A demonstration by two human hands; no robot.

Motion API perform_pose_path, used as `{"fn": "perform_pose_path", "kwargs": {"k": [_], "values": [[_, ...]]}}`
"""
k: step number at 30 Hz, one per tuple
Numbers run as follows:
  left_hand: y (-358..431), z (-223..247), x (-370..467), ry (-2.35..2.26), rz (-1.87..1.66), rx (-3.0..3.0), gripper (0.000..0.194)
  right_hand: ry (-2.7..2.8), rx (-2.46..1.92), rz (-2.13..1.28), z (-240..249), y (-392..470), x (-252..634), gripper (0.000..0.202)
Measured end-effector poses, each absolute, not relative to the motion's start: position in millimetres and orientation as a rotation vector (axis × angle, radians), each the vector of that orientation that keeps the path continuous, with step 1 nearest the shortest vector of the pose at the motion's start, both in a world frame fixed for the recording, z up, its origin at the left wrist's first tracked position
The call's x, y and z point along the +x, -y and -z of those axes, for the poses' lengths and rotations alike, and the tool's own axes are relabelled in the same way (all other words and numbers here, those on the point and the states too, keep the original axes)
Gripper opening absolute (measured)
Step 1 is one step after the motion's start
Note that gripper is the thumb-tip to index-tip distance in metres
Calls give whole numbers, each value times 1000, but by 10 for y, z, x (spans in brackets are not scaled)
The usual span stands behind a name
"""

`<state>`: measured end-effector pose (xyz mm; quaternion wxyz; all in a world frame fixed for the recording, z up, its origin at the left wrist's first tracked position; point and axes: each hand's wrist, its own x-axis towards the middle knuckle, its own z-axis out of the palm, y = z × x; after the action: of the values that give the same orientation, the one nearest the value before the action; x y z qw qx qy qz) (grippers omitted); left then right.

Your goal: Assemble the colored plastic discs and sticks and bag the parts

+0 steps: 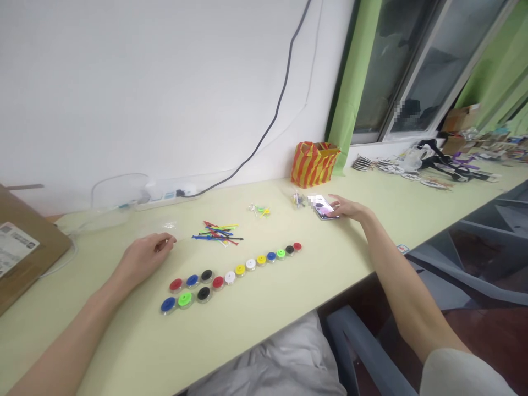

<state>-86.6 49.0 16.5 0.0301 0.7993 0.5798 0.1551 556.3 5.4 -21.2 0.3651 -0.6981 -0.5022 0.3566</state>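
My left hand [150,252] rests on the table with its fingers curled in and nothing visible in them. Near it is a pile of thin coloured plastic sticks [218,233], some with arrow-shaped tips. Below the pile, small round pieces with coloured tops and clear rims [230,276] run in a slanting row, with a short second row at its left end. My right hand [348,209] reaches out to a smartphone [324,208] with a lit screen, its fingers apart and touching the phone's right side. Small white, green and yellow pieces [259,210] lie between the hands.
A red-and-yellow striped bag [314,165] stands by the wall, with a small clear packet [297,199] before it. A power strip [169,198] lies behind my left hand, a cardboard box [28,247] at far left. Black-and-white discs [390,166] lie further right; a chair [363,346] stands below.
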Motion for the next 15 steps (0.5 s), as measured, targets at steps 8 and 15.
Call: {"fn": "perform_pose_path", "kwargs": {"k": [8, 15], "values": [[-484, -168, -858, -1778, -504, 2485, 41, 1186, -1823, -995, 185, -100, 5585, 103], [-501, -137, -869, -1768, -520, 2509, 41, 1272, -1928, -1000, 43, -116, 5547, 107]]}}
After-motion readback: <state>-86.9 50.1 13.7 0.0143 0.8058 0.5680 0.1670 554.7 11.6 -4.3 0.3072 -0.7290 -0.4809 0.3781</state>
